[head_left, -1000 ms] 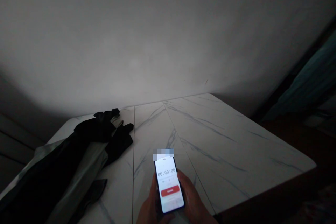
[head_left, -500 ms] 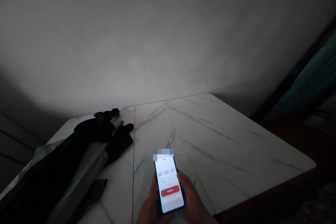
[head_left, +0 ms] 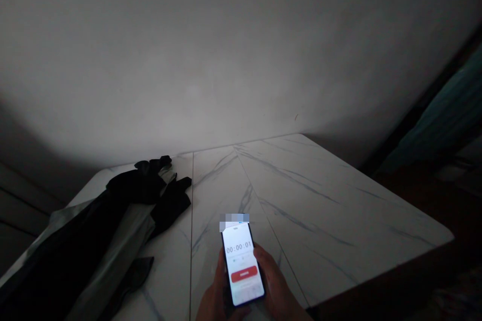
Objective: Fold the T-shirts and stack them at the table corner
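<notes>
A lit smartphone (head_left: 243,261) is held upright in both hands at the bottom middle, over the table. Its screen shows a timer reading 00:00:01 and a red button. My left hand (head_left: 214,291) wraps the phone's left edge. Along the right edge, my right hand (head_left: 278,286) grips it, with the thumb at the side of the screen. The fingers behind the phone are hidden. Left of my hands, a heap of dark and pale grey clothing (head_left: 75,246) lies on the white marble-patterned table (head_left: 320,225).
A plain pale wall (head_left: 211,60) rises behind the table's far edge. At the far right hangs a teal cloth (head_left: 437,105), in shadow. Past the table's right edge lies a dark floor area. Thin seams cross the tabletop.
</notes>
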`<state>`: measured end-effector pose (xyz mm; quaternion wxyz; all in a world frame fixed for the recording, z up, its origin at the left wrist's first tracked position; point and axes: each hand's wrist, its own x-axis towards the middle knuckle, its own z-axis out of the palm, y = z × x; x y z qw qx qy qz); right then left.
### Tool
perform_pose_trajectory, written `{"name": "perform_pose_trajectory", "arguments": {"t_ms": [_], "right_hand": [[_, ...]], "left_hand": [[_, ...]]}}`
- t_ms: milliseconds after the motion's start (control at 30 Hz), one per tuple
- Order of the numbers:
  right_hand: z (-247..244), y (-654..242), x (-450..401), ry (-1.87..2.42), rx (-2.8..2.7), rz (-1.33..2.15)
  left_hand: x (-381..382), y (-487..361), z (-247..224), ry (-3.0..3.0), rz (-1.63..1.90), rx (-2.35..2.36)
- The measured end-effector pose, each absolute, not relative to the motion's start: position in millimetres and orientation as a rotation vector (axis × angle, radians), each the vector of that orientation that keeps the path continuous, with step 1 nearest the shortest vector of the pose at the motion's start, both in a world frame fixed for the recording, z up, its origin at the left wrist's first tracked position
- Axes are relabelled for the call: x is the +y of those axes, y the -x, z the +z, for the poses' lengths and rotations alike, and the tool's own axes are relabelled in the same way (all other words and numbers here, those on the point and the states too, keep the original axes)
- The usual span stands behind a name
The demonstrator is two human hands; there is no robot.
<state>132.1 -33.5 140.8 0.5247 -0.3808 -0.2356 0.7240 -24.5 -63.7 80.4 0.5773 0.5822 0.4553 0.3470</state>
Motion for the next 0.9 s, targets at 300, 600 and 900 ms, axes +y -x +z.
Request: {"name": "perform_pose_trajectory", "arguments": {"t_ms": [300, 600, 900], "right_hand": [[138, -133, -33, 0.948, -0.561, 1.715], [141, -136, -32, 1.019, -0.594, 1.675], [135, -170, -40, 1.152, -0.713, 1.403]], "left_hand": [[-62, 25, 83, -1.376, 0.799, 1.086], [-64, 18, 103, -1.242, 0.828, 1.133], [-38, 58, 114, -1.541, 0.728, 1.262]]}}
